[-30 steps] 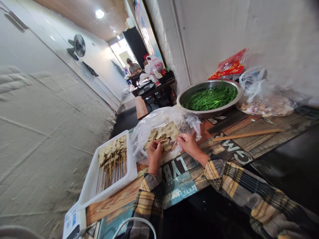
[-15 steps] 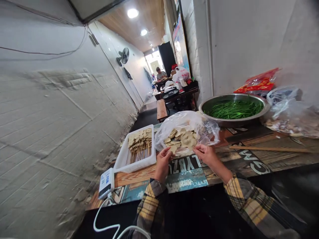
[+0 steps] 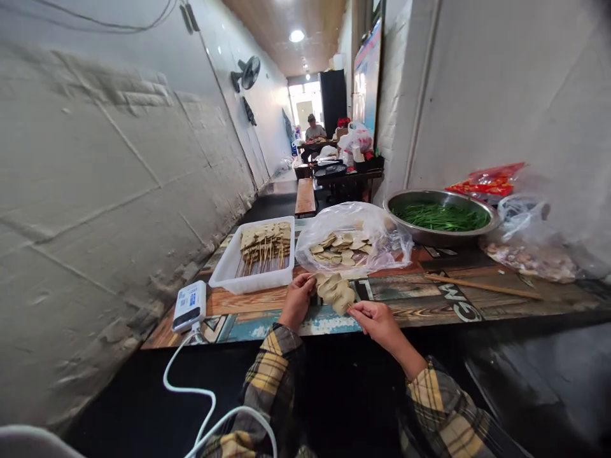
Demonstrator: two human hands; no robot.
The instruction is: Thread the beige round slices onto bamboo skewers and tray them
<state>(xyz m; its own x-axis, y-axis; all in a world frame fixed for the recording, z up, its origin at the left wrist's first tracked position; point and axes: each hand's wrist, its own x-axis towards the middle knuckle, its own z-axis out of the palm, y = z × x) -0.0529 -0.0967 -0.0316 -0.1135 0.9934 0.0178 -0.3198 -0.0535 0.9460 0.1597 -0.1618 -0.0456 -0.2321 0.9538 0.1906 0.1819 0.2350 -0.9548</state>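
A skewer of thin beige slices (image 3: 335,293) is held above the near part of the table. My right hand (image 3: 377,321) pinches the stick at its right end. At the other end, the fingers of my left hand (image 3: 296,300) are closed on the edge of the slices. Just beyond lies a clear plastic bag (image 3: 389,245), spread around a heap of loose beige slices (image 3: 341,247). To the left, a white tray (image 3: 224,270) bears rows of finished skewers (image 3: 265,243) with their sticks pointing toward me.
A steel bowl (image 3: 442,242) of green chives (image 3: 436,216) stands at the right, beside plastic bags (image 3: 529,245). Bare sticks (image 3: 482,286) lie in front. A white device (image 3: 189,305) with a cable sits at the left edge. A person (image 3: 315,129) sits far back.
Both hands have come nearer to me, away from the bag. The skewer of slices now shows clear of the heap, stretched between them. My view has levelled.
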